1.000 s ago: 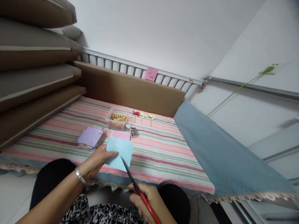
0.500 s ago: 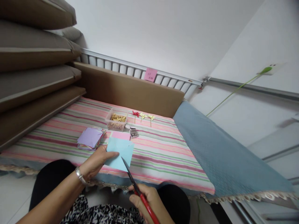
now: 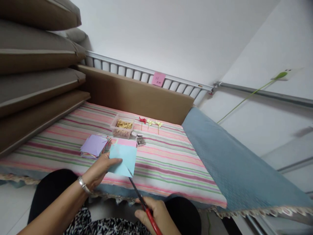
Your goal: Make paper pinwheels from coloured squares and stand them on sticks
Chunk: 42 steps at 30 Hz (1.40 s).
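Between thumb and fingers my left hand (image 3: 102, 168) pinches a light blue square of paper (image 3: 123, 156) by its left side. A pair of scissors (image 3: 139, 194) with red handles and dark blades is gripped in my right hand (image 3: 155, 212). The blade tips meet the paper's lower right corner. Whether they have cut in is hard to make out. Behind the blue sheet, part of a pink paper (image 3: 127, 142) shows. A stack of coloured paper squares (image 3: 94, 145), lilac on top, lies left of it.
A clear plastic box (image 3: 122, 127) of thin wooden sticks stands behind the papers, beside a small open box (image 3: 140, 141) of metal bits. One red pinwheel (image 3: 142, 120) and two pale yellow pinwheels (image 3: 158, 124) lie farther back. Stacked cushions (image 3: 41, 62) rise at the left.
The blue paper has shifted a little left and turned more upright. The scissors tips have moved down from the paper's middle to its lower right corner.
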{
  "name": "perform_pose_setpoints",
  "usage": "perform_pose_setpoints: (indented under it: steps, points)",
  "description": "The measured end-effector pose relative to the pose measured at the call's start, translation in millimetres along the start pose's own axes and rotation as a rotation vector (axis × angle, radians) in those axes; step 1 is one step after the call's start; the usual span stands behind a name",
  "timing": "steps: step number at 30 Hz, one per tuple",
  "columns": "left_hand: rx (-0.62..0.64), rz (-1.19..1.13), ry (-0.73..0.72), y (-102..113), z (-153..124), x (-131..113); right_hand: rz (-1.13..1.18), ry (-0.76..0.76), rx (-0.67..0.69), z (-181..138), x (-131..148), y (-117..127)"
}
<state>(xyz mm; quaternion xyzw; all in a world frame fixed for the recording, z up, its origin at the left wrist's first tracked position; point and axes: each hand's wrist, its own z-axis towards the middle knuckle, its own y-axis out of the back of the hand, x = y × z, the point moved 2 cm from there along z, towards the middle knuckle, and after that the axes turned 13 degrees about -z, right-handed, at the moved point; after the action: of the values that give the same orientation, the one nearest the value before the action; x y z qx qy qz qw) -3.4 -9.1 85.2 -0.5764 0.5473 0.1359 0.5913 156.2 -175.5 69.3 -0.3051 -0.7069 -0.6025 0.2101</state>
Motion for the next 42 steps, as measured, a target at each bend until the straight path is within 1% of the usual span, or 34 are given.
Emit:
perform_pose_setpoints:
  steps: [2, 6, 9, 11, 13, 16, 20, 25, 29, 34, 36, 38, 40, 42]
  points:
    - [-0.033, -0.031, -0.001, 4.7, 2.8, -1.9, -0.088, -0.024, -0.01, 6.2, -16.9, -2.2]
    - [-0.043, -0.103, 0.013, 15.2, 8.3, 0.1, -0.267, -0.115, -0.111, 27.8, -71.4, -3.6]
    - [-0.035, -0.151, 0.035, 22.2, 13.2, 4.9, -0.364, -0.153, -0.127, 49.3, -107.0, -3.0]
    - [-0.033, -0.164, 0.052, 26.0, 15.8, 6.8, -0.428, -0.165, -0.116, 65.8, -121.0, -2.7]
    - [-0.034, -0.166, 0.064, 29.3, 17.0, 6.5, -0.502, -0.17, -0.118, 83.4, -127.6, -2.6]
    - [-0.016, -0.18, 0.064, 34.6, 15.8, 3.3, -0.573, -0.21, -0.198, 108.2, -130.2, -1.3]
    - [-0.01, -0.179, 0.059, 45.6, 12.5, 1.8, -0.551, -0.275, -0.301, 130.6, -130.5, 2.0]
    - [-0.054, -0.15, 0.121, 58.3, 15.7, 8.7, -0.467, -0.267, -0.36, 139.9, -126.3, 5.8]
    - [-0.055, -0.147, 0.151, 63.6, 22.9, 13.5, -0.419, -0.256, -0.378, 141.8, -123.3, 3.6]
    - [-0.089, -0.165, 0.136, 75.0, 43.0, 13.6, -0.434, -0.338, -0.42, 155.5, -129.3, 1.2]
    - [-0.098, -0.172, 0.133, 73.5, 56.7, 10.2, -0.447, -0.363, -0.43, 164.7, -131.1, 3.3]
    - [-0.078, -0.18, 0.12, 65.0, 73.7, 5.1, -0.481, -0.356, -0.435, 173.2, -128.5, 7.5]
    - [-0.019, -0.195, 0.114, 51.9, 92.3, 1.1, -0.505, -0.328, -0.463, 178.3, -119.4, 13.9]
    - [0.041, -0.221, 0.086, 40.2, 109.0, 0.5, -0.411, -0.286, -0.518, 179.3, -103.0, 21.0]
